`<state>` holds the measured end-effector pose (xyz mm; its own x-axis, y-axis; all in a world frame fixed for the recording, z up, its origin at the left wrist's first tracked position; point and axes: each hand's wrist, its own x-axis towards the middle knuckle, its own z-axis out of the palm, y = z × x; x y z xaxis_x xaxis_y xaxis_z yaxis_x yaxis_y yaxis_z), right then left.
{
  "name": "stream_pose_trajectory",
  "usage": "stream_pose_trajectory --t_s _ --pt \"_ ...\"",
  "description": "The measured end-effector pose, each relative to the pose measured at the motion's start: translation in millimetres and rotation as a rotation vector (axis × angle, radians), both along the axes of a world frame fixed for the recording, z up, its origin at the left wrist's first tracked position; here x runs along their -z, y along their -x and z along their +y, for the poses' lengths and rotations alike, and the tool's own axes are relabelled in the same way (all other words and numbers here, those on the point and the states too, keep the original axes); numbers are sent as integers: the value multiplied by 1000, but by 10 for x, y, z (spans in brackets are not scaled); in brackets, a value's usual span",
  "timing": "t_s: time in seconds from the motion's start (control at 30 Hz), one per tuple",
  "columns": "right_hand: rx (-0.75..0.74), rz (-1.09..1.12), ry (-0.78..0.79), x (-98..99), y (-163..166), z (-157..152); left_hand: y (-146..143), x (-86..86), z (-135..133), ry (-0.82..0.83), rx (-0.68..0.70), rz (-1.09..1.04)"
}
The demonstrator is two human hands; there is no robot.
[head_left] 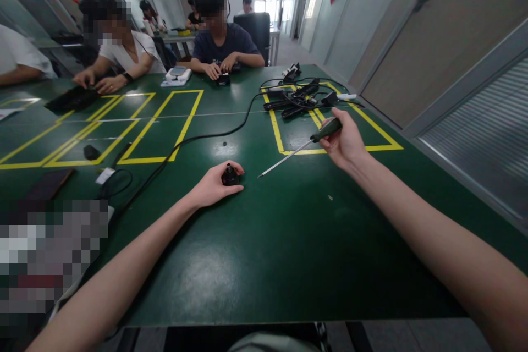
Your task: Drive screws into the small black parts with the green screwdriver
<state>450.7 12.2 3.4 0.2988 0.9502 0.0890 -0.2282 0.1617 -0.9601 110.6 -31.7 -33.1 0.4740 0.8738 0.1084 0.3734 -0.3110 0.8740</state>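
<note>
My left hand (216, 182) rests on the green table with its fingers and thumb curled round a small black round part (230, 175) that has a short stem on top. In my right hand (347, 140), raised above the table, is a screwdriver (327, 130) with a dark green handle. Its long thin metal shaft slants down to the left, and the tip is a short way right of the black part, apart from it. A tiny light-coloured piece (330, 197) lies on the table below my right hand.
Black parts and cables (297, 99) lie heaped in a yellow taped rectangle (383, 147) at the back right. A black cable (210, 135) crosses the table (264, 264). A small black object (91, 152) lies at left. Other people (225, 44) sit across the table.
</note>
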Motion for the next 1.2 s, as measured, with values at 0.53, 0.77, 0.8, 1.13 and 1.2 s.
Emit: stream_pose_trajectory --t_s 0.53,0.77,0.8,1.13,1.2 --pt "54 -135 -164 -113 226 -184 31 28 13 -83 -18 108" --pt "34 -174 -161 -94 262 -202 41 36 26 -117 -7 138" --pt "28 -178 -159 -96 270 -208 44 35 27 -126 -5 140" --pt "-108 -238 -97 -168 227 -271 58 39 38 -155 0 124" --pt "-157 -239 -75 -200 199 -273 64 39 39 -171 -3 124"
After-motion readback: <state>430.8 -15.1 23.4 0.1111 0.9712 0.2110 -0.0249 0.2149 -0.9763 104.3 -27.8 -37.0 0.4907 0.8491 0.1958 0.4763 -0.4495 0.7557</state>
